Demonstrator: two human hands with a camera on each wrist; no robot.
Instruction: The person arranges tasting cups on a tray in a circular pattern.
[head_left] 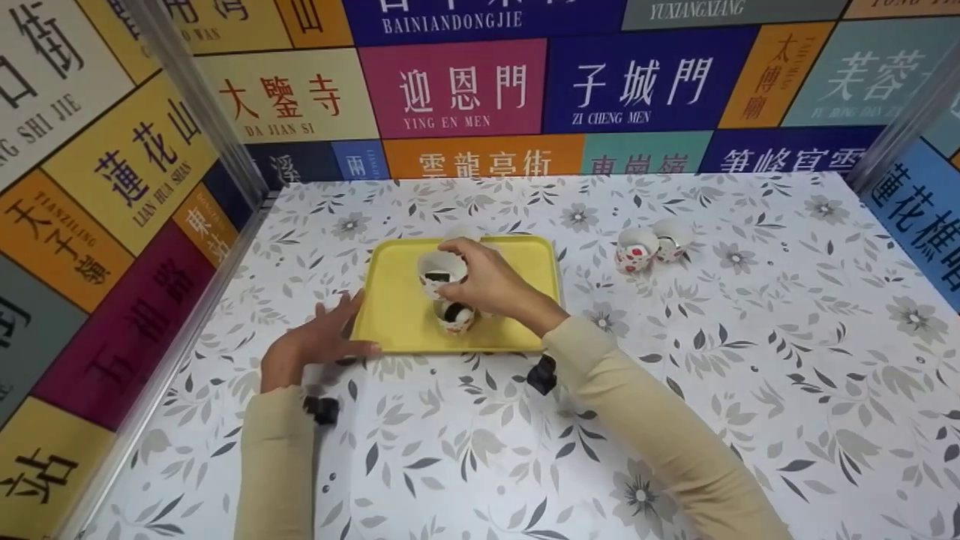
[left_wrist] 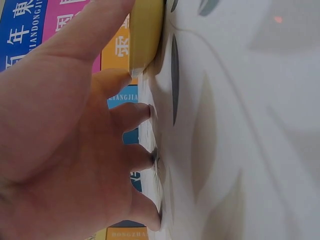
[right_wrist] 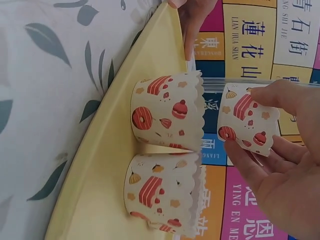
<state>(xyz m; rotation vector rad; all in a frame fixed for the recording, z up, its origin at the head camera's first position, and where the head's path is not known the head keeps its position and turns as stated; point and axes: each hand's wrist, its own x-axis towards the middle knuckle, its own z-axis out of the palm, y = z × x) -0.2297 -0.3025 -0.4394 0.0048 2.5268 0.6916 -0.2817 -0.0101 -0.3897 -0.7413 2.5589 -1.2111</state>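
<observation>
My right hand (head_left: pixel 491 281) pinches a white paper baking cup (head_left: pixel 437 270) by its sides, raised over the yellow tray (head_left: pixel 397 300). Something dark shows inside this cup. Red cake and doughnut prints cover its wall in the right wrist view. Two like cups stand side by side on the tray there, one paper cup (right_wrist: pixel 165 112) and another paper cup (right_wrist: pixel 160 192). From the head, a cup (head_left: pixel 456 319) with black and white contents shows below the held one; the other is mostly hidden. My left hand (head_left: pixel 315 337) rests at the tray's front left corner, fingers spread, thumb along the front edge.
To the right of the tray, a printed cup (head_left: pixel 634 251) with a white and red item and a second cup (head_left: pixel 670 241) stand together on the flower-patterned table (head_left: pixel 465 450). Walls with coloured signs (head_left: pixel 454 86) enclose the back and sides.
</observation>
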